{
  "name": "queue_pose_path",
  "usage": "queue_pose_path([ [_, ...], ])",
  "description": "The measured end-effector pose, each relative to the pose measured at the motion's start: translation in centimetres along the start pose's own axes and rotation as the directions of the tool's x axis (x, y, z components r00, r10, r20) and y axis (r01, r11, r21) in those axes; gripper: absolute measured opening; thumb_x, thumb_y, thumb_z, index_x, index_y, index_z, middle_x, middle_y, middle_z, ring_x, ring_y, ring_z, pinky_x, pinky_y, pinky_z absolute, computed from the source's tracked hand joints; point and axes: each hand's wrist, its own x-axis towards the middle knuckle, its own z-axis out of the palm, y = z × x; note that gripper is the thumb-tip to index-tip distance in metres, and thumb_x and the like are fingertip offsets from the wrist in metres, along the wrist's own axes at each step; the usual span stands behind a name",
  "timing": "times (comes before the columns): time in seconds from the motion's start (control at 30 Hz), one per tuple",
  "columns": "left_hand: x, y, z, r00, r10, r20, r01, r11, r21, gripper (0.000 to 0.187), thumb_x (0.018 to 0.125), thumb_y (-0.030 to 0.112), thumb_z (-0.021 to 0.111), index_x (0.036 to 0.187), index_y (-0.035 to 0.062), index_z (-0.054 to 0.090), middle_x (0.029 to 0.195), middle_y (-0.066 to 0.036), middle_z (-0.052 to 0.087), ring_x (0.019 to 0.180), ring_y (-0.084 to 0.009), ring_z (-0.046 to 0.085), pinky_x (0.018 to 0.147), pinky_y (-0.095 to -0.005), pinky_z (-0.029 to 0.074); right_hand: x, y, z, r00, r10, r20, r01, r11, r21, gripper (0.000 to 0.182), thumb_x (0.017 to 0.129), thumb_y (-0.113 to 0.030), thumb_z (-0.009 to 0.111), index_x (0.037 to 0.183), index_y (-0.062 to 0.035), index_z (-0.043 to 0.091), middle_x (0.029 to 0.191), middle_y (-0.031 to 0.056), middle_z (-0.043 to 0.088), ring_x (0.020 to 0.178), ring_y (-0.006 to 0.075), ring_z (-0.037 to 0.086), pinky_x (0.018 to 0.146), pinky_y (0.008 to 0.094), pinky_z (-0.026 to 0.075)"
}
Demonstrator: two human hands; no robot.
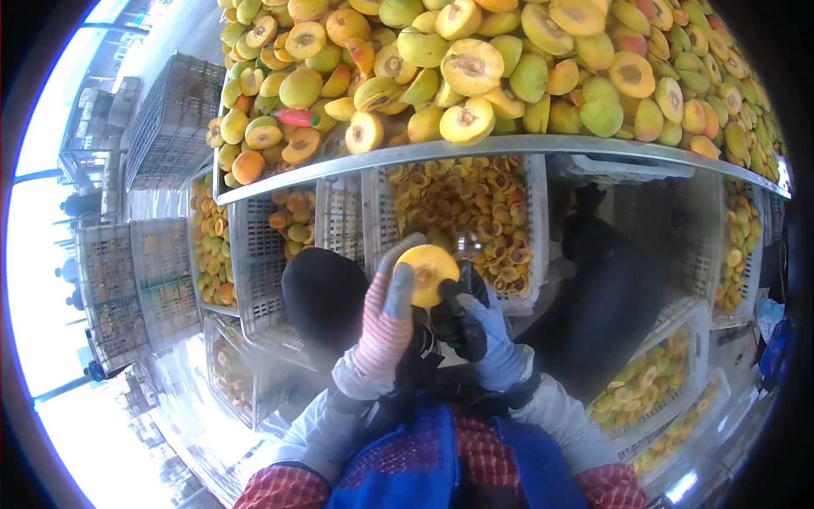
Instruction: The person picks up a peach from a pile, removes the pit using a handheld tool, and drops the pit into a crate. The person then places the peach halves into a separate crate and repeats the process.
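My left hand (387, 318), in a striped knit glove with grey fingertips, grips a yellow peach half (427, 275) with its cut face toward me. Close against the fruit's right side is my right hand (480, 327), in a blue-and-black glove with its fingers curled. A shiny rounded metal piece (465, 246) shows just above the right fingers. It looks like the end of a small tool, but the handle is hidden in the glove. Below both hands' far side stands a white crate (538, 212) holding many hollowed peach pieces (458, 191).
A metal-rimmed table (500, 146) heaped with peach halves (471, 68) spans the front. A red object with a green end (297, 117) lies among them. Crates of peaches (214, 246) stand left, another crate (644, 382) right. Stacked crates (174, 119) rise farther left.
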Motion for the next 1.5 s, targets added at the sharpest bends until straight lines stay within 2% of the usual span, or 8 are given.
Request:
queue_pose_path([
  [0.1, -0.1, -1.0, -0.3, 0.988, 0.015, -0.156, -0.006, 0.998, 0.055, 0.042, 0.095, 0.038, 0.050, 0.115, 0.0012, 0.054, 0.102, -0.007, 0.059, 0.095, -0.0137, 0.054, 0.086, -0.0278, 0.044, -0.8, -0.8, 1.6, 0.996, -0.009, -0.084, -0.032, 0.881, -0.473, 0.030, 0.083, -0.012, 0.063, 0.110, -0.0051, 0.052, 0.086, 0.0049, 0.062, 0.070, 0.0162, 0.061, 0.059, 0.0285, 0.048],
  [0.17, 0.1, -0.5, -0.7, 0.979, -0.055, -0.197, 0.052, 0.998, -0.021, 0.042, 0.095, 0.039, 0.049, 0.111, 0.0009, 0.056, 0.099, -0.007, 0.060, 0.091, -0.0129, 0.055, 0.082, -0.0268, 0.045, -1.3, -0.7, 1.2, 0.923, -0.334, 0.191, 0.332, 0.442, -0.833, 0.031, 0.083, -0.017, 0.064, 0.110, -0.0057, 0.052, 0.082, 0.0089, 0.062, 0.067, 0.0215, 0.061, 0.059, 0.0313, 0.048],
  [0.23, -0.1, -0.8, -1.1, 0.988, 0.031, -0.151, -0.020, 0.997, 0.070, 0.043, 0.095, 0.040, 0.049, 0.110, 0.0006, 0.057, 0.097, -0.007, 0.061, 0.088, -0.0129, 0.056, 0.081, -0.0263, 0.046, -2.0, -0.9, 2.2, 0.792, -0.389, 0.471, 0.466, -0.113, -0.878, 0.039, 0.081, -0.027, 0.066, 0.109, -0.0031, 0.053, 0.075, 0.0151, 0.059, 0.063, 0.0299, 0.060, 0.055, 0.0366, 0.047],
  [0.47, -0.7, -1.9, -1.6, 0.970, 0.177, -0.165, -0.137, 0.964, 0.227, 0.041, 0.097, 0.037, 0.043, 0.106, -0.0004, 0.059, 0.091, -0.009, 0.062, 0.085, -0.0140, 0.057, 0.079, -0.0273, 0.046, -2.7, 0.7, 2.5, 0.768, -0.360, 0.529, 0.342, -0.467, -0.815, 0.049, 0.080, -0.034, 0.067, 0.108, 0.0038, 0.052, 0.074, 0.0156, 0.059, 0.064, 0.0323, 0.059, 0.057, 0.0403, 0.047],
  [1.17, -1.8, -1.2, -1.6, 0.968, 0.214, -0.130, -0.136, 0.888, 0.440, 0.036, 0.096, 0.032, 0.045, 0.101, -0.0012, 0.060, 0.081, -0.013, 0.063, 0.075, -0.0176, 0.058, 0.070, -0.0288, 0.047, -3.4, 1.4, 1.7, 0.906, -0.217, 0.363, 0.338, -0.142, -0.930, 0.044, 0.083, -0.026, 0.063, 0.114, 0.0033, 0.050, 0.085, 0.0213, 0.060, 0.074, 0.0374, 0.059, 0.064, 0.0417, 0.047],
  [1.27, -1.2, -1.1, -2.5, 0.979, 0.199, -0.030, -0.158, 0.853, 0.497, 0.034, 0.095, 0.031, 0.047, 0.101, -0.0008, 0.060, 0.081, -0.014, 0.064, 0.074, -0.0190, 0.059, 0.070, -0.0290, 0.048, -2.8, 3.3, -1.4, 0.787, -0.345, 0.511, 0.495, -0.139, -0.858, 0.038, 0.086, -0.027, 0.061, 0.110, 0.0012, 0.050, 0.082, 0.0163, 0.061, 0.064, 0.0303, 0.060, 0.058, 0.0375, 0.048],
  [1.37, -0.6, -1.7, -2.9, 0.964, 0.262, 0.044, -0.245, 0.810, 0.533, 0.035, 0.095, 0.032, 0.047, 0.102, -0.0005, 0.060, 0.082, -0.013, 0.064, 0.075, -0.0185, 0.060, 0.070, -0.0283, 0.048, -3.5, 3.7, -1.2, 0.999, 0.028, 0.040, 0.005, 0.767, -0.642, 0.031, 0.090, -0.031, 0.056, 0.102, -0.0031, 0.051, 0.076, 0.0079, 0.060, 0.054, 0.0193, 0.056, 0.045, 0.0308, 0.044],
  [1.5, -0.4, -1.7, -2.9, 0.988, 0.138, 0.063, -0.151, 0.895, 0.419, 0.038, 0.095, 0.036, 0.048, 0.105, 0.0014, 0.060, 0.085, -0.009, 0.064, 0.077, -0.0144, 0.059, 0.071, -0.0275, 0.048, -3.6, 1.3, 1.8, 0.910, 0.409, 0.065, -0.387, 0.896, -0.217, 0.037, 0.094, -0.044, 0.046, 0.097, -0.0070, 0.051, 0.065, -0.0001, 0.049, 0.045, 0.0090, 0.043, 0.036, 0.0233, 0.034],
])
